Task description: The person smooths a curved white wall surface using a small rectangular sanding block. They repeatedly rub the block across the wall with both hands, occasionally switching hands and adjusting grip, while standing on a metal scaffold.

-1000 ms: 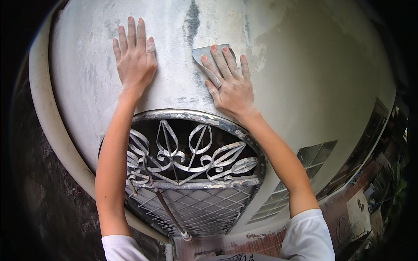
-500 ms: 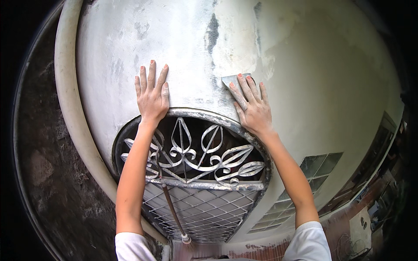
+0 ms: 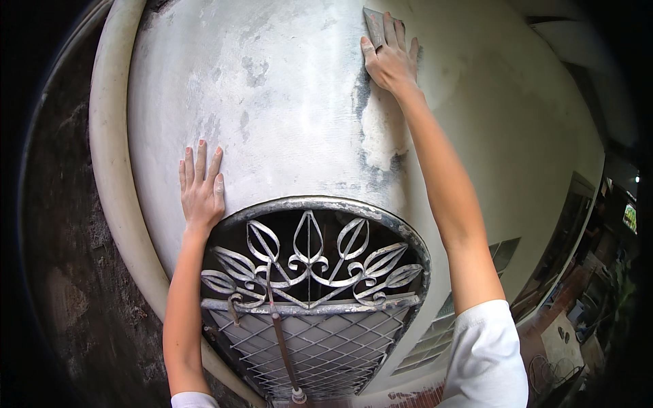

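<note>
Dusty and flat against the whitish wall (image 3: 286, 122), my left hand (image 3: 203, 197) rests just up and left of the arched opening, its fingers spread and nothing held. High on the wall, toward the top of the view, my right hand (image 3: 392, 60) presses a folded grey sheet of sandpaper (image 3: 373, 24) to the surface. Its palm and fingers cover much of the sheet. Beneath that hand runs a rough patch (image 3: 382, 129) of pale and dark grey plaster.
A metal grille (image 3: 309, 262) with leaf-shaped scrolls fills the arch below, with diamond lattice under it. A long brown-handled brush (image 3: 282, 347) leans there. A thick pale pipe (image 3: 112, 149) runs along the left. Louvred window panes (image 3: 432, 343) sit lower right.
My right hand has swept upward along the wall with the sandpaper, arm now stretched out. The left hand has shifted left and slightly lower. The view has tilted a little upward.
</note>
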Tool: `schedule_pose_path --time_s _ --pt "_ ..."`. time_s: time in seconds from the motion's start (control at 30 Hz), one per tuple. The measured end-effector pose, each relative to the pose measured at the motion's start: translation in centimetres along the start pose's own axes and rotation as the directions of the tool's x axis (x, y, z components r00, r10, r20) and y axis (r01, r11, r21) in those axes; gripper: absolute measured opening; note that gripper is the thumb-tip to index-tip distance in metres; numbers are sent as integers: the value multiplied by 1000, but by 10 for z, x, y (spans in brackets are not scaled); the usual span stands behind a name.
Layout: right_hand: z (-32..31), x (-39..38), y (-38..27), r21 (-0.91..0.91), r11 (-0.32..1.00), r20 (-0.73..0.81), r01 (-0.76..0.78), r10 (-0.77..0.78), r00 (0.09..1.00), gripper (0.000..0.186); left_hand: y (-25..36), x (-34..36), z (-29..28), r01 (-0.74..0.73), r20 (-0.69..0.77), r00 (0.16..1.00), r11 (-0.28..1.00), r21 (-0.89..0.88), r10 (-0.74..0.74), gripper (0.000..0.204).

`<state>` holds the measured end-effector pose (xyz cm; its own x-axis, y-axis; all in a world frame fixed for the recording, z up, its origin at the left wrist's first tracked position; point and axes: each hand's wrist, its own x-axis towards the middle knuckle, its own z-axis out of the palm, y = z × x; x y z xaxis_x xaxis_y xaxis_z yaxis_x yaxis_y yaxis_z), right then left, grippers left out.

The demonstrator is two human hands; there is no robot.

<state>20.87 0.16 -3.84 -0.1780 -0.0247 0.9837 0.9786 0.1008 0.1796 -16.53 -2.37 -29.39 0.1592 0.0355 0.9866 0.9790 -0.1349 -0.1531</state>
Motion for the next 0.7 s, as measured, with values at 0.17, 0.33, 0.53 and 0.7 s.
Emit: schedule_pose_path --time_s 0.17,0.33,0.53,0.7 --pt "1 -26 -17 33 999 -28 -5 6 1000 63 -13 -10 -3 -12 19 1000 1000 -27 12 52" --pt "-20 -124 -41 94 992 61 81 -87 994 60 -13 -11 0 -4 21 1000 999 -54 5 54" --pt "-35 -183 -44 72 996 173 50 -62 983 60 -8 -5 -2 -10 -35 999 995 -104 6 57" --pt "-14 -93 -30 47 998 -1 30 -30 1000 61 7 25 5 -56 16 998 997 -48 56 58"
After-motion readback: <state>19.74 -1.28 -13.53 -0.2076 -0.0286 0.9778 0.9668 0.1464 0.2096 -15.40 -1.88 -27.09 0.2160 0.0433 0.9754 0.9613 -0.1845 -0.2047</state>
